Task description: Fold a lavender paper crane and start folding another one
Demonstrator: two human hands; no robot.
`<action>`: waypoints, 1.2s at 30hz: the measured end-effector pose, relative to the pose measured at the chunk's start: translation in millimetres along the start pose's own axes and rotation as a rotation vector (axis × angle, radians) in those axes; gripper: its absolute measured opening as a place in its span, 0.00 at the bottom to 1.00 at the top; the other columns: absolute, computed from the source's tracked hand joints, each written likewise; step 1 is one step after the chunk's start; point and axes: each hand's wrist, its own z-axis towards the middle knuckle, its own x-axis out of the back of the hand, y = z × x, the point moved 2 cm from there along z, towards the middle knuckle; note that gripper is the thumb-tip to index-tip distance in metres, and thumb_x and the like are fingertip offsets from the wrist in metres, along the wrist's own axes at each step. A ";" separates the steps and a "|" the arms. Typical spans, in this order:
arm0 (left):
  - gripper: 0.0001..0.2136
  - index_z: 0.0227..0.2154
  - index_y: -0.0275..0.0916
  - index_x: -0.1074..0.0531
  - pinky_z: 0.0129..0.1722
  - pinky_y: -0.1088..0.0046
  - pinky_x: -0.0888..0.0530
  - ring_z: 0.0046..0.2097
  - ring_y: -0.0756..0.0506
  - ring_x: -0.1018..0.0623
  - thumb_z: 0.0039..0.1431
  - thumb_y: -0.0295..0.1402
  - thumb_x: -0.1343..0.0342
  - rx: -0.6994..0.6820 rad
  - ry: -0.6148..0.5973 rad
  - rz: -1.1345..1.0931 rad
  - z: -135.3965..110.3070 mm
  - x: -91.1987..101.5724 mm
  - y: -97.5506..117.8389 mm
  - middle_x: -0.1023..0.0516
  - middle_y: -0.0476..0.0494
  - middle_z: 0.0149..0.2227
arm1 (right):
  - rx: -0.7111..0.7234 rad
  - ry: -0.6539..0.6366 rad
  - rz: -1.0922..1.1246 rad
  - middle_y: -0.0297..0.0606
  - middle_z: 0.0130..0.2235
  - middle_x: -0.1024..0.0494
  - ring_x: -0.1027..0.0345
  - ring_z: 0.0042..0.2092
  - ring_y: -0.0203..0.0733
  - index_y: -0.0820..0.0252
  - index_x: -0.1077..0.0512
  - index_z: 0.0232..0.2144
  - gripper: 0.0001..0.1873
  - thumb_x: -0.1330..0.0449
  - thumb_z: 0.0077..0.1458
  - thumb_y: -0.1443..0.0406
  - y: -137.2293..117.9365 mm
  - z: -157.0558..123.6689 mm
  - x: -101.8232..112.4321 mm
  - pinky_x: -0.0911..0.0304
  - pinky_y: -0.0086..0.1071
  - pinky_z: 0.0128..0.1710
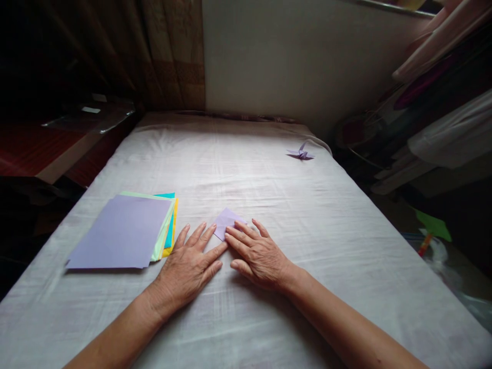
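Note:
A small folded lilac paper (225,221) lies on the white cloth-covered table (269,195), partly under my fingers. My left hand (190,266) lies flat beside it, fingers stretched out, fingertips touching the paper's near left edge. My right hand (257,253) is also flat with fingers spread, its fingertips pressing on the paper's near right part. Neither hand grips anything.
A stack of coloured paper sheets (123,233), lilac on top with green, teal and yellow beneath, lies left of my hands. A finished lilac paper crane (302,152) stands at the far right of the table. Clothes and clutter (442,128) hang off to the right.

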 end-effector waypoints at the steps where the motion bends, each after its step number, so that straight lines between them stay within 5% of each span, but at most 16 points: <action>1: 0.20 0.60 0.55 0.34 0.61 0.42 0.44 0.64 0.31 0.37 0.65 0.42 0.50 -0.004 -0.004 -0.006 -0.1 0.1 -0.7 0.35 0.39 0.64 | 0.004 -0.020 0.002 0.42 0.65 0.39 0.51 0.68 0.49 0.59 0.42 0.65 0.31 0.53 0.66 0.49 1.0 1.6 -1.1 0.64 0.53 0.68; 9: 0.20 0.59 0.58 0.34 0.60 0.41 0.43 0.63 0.30 0.36 0.65 0.42 0.48 -0.017 -0.025 -0.013 1.7 3.4 -1.2 0.36 0.38 0.64 | -0.130 -0.026 -0.095 0.46 0.68 0.46 0.54 0.68 0.52 0.62 0.45 0.66 0.33 0.49 0.65 0.52 26.6 -8.5 0.2 0.61 0.56 0.67; 20: 0.20 0.60 0.58 0.35 0.61 0.41 0.44 0.65 0.31 0.38 0.65 0.42 0.49 0.000 -0.023 -0.036 -0.5 -2.1 -2.1 0.37 0.41 0.65 | -0.043 -0.041 -0.010 0.41 0.67 0.43 0.53 0.68 0.48 0.57 0.43 0.65 0.29 0.53 0.67 0.52 7.1 28.9 -0.6 0.63 0.54 0.67; 28: 0.19 0.59 0.56 0.34 0.61 0.40 0.44 0.65 0.31 0.39 0.66 0.42 0.50 -0.008 -0.002 -0.081 -1.3 -6.1 -6.3 0.38 0.39 0.66 | -0.364 0.151 -0.023 0.47 0.63 0.35 0.47 0.66 0.53 0.60 0.32 0.57 0.21 0.49 0.64 0.62 36.4 6.4 2.4 0.53 0.55 0.64; 36: 0.21 0.60 0.54 0.36 0.63 0.42 0.46 0.66 0.34 0.41 0.66 0.39 0.50 -0.022 0.000 -0.137 -1.4 -2.7 -8.5 0.40 0.41 0.66 | -0.337 0.303 0.067 0.47 0.58 0.29 0.41 0.63 0.54 0.58 0.27 0.47 0.15 0.44 0.58 0.64 27.2 0.0 -1.6 0.51 0.56 0.62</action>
